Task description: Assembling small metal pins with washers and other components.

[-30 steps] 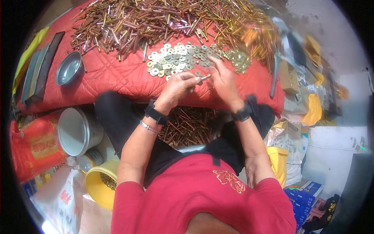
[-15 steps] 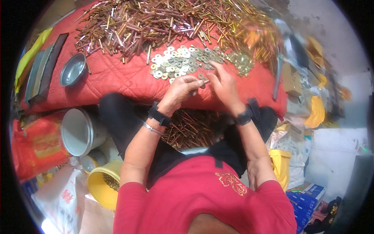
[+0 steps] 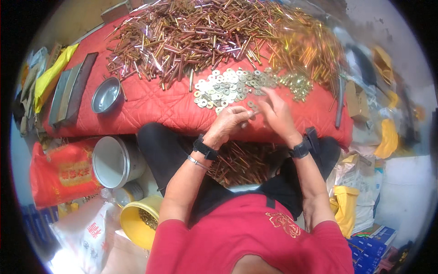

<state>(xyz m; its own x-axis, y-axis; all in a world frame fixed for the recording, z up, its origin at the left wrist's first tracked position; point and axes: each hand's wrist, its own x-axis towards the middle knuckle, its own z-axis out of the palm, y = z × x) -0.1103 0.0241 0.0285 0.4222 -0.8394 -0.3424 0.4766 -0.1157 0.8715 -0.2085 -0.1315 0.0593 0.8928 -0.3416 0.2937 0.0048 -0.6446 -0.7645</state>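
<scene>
My left hand (image 3: 229,122) is closed in a pinch, with the end of a thin metal rod (image 3: 255,112) showing at its fingertips. Close beside it on the right, my right hand (image 3: 279,118) has its fingers stretched out and apart. Those fingers point at the near edge of a spread of flat round washers (image 3: 223,86). Small brass-coloured pieces (image 3: 296,86), too small to name, lie to the right of the washers. Behind them a wide heap of copper-coloured metal rods (image 3: 182,39) covers the far part of the red quilted cover (image 3: 150,109).
A metal bowl (image 3: 106,96) sits on the cover at left, near a long dark metal channel (image 3: 81,86). More rods (image 3: 239,162) lie between my legs. At lower left stand a grey-white bucket (image 3: 109,162) and a yellow bucket (image 3: 137,223) holding small parts. A dark bar (image 3: 340,102) lies at right.
The whole view has shifted, so everything sits further right and lower. My left hand keeps its pinch on the rod, and my right hand stays beside it with fingers extended.
</scene>
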